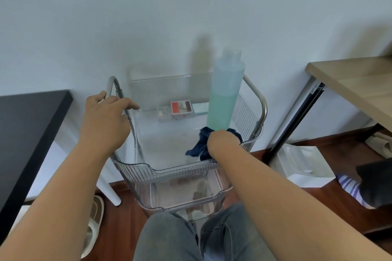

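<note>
Right hand (224, 140) is seen from the back, fingers curled out of sight into a dark blue cloth (200, 144). The cloth is bunched and creased, one corner trailing onto the tray floor. It sits at the right front of the top tray (135, 167) of a clear cart.

A bottle (226, 93) rises straight up from the hand and cloth. It is tall, round, translucent plastic, mostly full of green liquid with a paler band above. Its clear cap is blurred against the wall. The base is hidden behind the hand and cloth. The hand probably grips it through the cloth, but I can't confirm.

Left hand (106, 118) holds the metal frame (114, 85) at the tray's left edge: thumb outside, fingers bent over the inner side, index finger stretched out.

The tray has ribbed see-through walls, a smooth floor and rounded corners. A lower tray (182, 193) shows through it. At the back of the top tray are a red box (181, 108), a pale blue box (200, 109) and a small clear case (163, 115), print unreadable.

A black worktop (25, 133) is on the left and a wooden worktop (356, 87) on the right, both cut off at the edges of view.
</note>
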Available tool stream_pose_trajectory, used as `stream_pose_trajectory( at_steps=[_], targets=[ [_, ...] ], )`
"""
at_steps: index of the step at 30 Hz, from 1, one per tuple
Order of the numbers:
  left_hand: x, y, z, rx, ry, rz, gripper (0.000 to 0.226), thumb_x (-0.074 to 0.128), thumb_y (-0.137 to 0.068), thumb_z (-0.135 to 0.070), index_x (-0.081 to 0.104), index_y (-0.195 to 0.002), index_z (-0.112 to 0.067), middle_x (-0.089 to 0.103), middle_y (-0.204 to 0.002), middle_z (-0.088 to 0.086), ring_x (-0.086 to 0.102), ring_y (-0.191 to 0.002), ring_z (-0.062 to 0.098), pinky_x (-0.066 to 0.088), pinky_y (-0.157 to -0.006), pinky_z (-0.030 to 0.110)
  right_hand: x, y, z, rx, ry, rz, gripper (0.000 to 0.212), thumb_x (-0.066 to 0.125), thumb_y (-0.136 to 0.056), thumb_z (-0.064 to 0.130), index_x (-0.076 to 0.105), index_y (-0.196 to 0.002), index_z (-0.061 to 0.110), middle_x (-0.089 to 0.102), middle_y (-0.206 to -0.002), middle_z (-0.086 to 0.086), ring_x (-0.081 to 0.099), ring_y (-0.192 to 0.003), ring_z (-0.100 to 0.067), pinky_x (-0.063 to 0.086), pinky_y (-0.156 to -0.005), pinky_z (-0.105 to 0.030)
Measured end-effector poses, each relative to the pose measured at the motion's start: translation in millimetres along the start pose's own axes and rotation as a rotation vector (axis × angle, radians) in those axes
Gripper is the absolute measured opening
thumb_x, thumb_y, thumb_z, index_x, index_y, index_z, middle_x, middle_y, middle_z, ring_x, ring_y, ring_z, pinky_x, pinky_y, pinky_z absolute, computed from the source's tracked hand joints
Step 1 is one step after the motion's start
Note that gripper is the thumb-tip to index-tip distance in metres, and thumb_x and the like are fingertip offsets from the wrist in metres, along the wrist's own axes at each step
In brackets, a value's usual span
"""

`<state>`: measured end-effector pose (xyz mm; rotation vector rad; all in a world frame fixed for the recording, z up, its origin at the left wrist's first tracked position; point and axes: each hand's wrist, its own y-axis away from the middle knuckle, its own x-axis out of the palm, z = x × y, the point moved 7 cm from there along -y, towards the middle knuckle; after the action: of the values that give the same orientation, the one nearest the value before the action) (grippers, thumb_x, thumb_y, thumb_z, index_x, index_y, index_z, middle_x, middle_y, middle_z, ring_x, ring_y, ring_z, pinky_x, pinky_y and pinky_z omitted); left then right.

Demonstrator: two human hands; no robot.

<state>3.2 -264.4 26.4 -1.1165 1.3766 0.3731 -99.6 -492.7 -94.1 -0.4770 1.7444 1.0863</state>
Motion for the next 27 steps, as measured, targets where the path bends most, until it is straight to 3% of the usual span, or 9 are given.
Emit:
stream_pose_trajectory(
  at_steps=[4, 6, 9, 12, 14, 17, 24, 27],
  targets=[
    [-1, 2, -4, 0.021, 0.013, -0.012, 0.037, 0.061, -0.083, 0.007, 0.072, -0.108, -0.018, 0.070, -0.111, 0.012, 0.045, -0.129, 0.036, 0.017, -0.112, 0.037, 5, -1, -2, -0.018, 0.018, 0.168, 0.058, 0.048, -0.099, 0.022, 0.025, -0.152, 0.011, 0.027, -0.156, -0.010, 0.030, -0.140, -0.032, 0.030, -0.110, -0.045],
    [-1, 2, -4, 0.023, 0.013, -0.014, 0.036, 0.063, -0.083, 0.007, 0.073, -0.106, -0.018, 0.071, -0.110, 0.012, 0.047, -0.127, 0.036, 0.018, -0.111, 0.038, 5, 2, 3, 0.002, -0.076, 0.108, 0.053, 0.047, -0.099, 0.027, 0.035, -0.147, 0.009, 0.036, -0.152, -0.010, 0.036, -0.138, -0.029, 0.033, -0.109, -0.041],
    [-2, 3, -3, 0.020, 0.019, -0.027, 0.034, 0.065, -0.083, 0.004, 0.074, -0.104, -0.021, 0.072, -0.107, 0.011, 0.047, -0.123, 0.037, 0.018, -0.107, 0.036, 6, 7, 22, -0.022, -0.197, -0.004, 0.040, 0.045, -0.096, 0.025, 0.051, -0.133, 0.012, 0.053, -0.138, -0.009, 0.050, -0.126, -0.028, 0.042, -0.090, -0.034],
    [0, 3, -2, 0.025, 0.010, -0.021, 0.033, 0.067, -0.082, 0.001, 0.073, -0.104, -0.023, 0.072, -0.105, 0.011, 0.048, -0.122, 0.037, 0.019, -0.105, 0.035, 3, 11, 63, -0.151, -0.157, 0.129, 0.045, 0.051, -0.092, 0.034, 0.051, -0.131, 0.012, 0.056, -0.129, -0.014, 0.054, -0.116, -0.036, 0.044, -0.089, -0.045],
    [1, 1, -1, 0.013, 0.002, -0.007, 0.033, 0.066, -0.084, -0.001, 0.072, -0.106, -0.025, 0.071, -0.108, 0.009, 0.046, -0.127, 0.038, 0.018, -0.107, 0.036, 0, 16, 92, -0.239, -0.162, 0.166, 0.039, 0.053, -0.091, 0.029, 0.054, -0.124, 0.009, 0.059, -0.119, -0.018, 0.057, -0.106, -0.042, 0.047, -0.087, -0.050],
    [0, 2, 0, 0.011, 0.001, -0.005, 0.034, 0.065, -0.084, 0.000, 0.072, -0.107, -0.024, 0.071, -0.109, 0.009, 0.045, -0.128, 0.038, 0.018, -0.107, 0.036, -1, 16, 107, -0.275, -0.161, 0.068, 0.030, 0.056, -0.089, 0.014, 0.057, -0.117, 0.002, 0.060, -0.117, -0.017, 0.059, -0.104, -0.035, 0.048, -0.079, -0.040],
    [-1, 4, -4, 0.023, 0.007, -0.030, 0.033, 0.064, -0.084, 0.003, 0.074, -0.106, -0.019, 0.071, -0.109, 0.011, 0.049, -0.123, 0.037, 0.020, -0.109, 0.037, -6, -4, 32, -0.095, -0.032, -0.069, 0.034, 0.054, -0.090, 0.005, 0.055, -0.124, 0.002, 0.058, -0.125, -0.015, 0.058, -0.113, -0.033, 0.045, -0.075, -0.039],
    [1, 4, -3, 0.025, 0.023, -0.036, 0.033, 0.064, -0.083, 0.005, 0.074, -0.104, -0.017, 0.071, -0.108, 0.013, 0.051, -0.122, 0.038, 0.022, -0.109, 0.038, -1, -10, -4, 0.034, 0.005, 0.043, 0.043, 0.056, -0.092, 0.007, 0.049, -0.134, 0.004, 0.051, -0.135, -0.014, 0.050, -0.123, -0.034, 0.045, -0.094, -0.045]
  ],
)
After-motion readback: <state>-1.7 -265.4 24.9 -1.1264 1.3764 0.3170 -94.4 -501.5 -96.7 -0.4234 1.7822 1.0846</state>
